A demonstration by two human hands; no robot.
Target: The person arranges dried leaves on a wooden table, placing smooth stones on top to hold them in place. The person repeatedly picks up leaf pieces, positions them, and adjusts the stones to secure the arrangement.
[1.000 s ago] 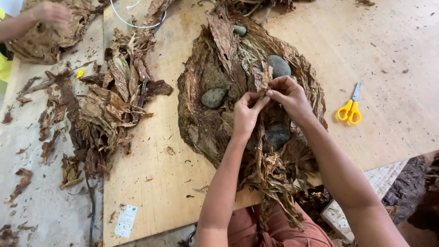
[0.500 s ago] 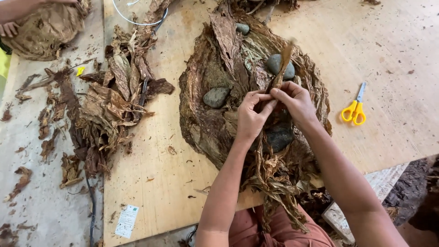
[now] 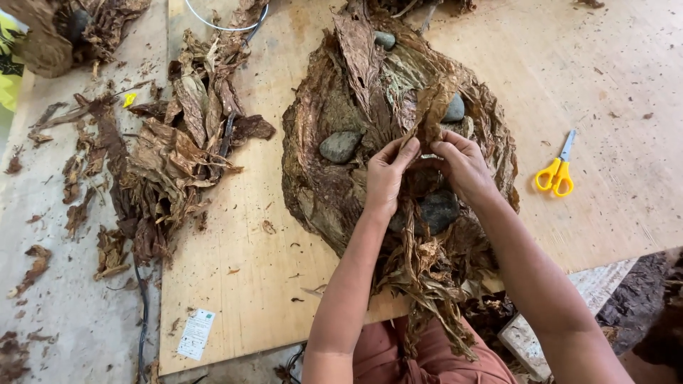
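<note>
Both hands, left hand [image 3: 388, 174] and right hand [image 3: 462, 165], grip a dry brown leaf [image 3: 432, 114]; a small white label [image 3: 196, 334] lies by the worktop [image 3: 612, 64] front edge.

Soft, even daylight is washing over the wooden board [image 3: 612, 64], which is glowing brightest toward its far right corner, with no hard glare showing anywhere on it. Only faint, short shadows are gathering on the board under the yellow scissors [image 3: 556, 173] and beside the leaf pile [image 3: 341, 178]. Focus is holding sharp at the board's middle, while its edges are bowing slightly from a wide lens and the near right corner is falling dim.
</note>
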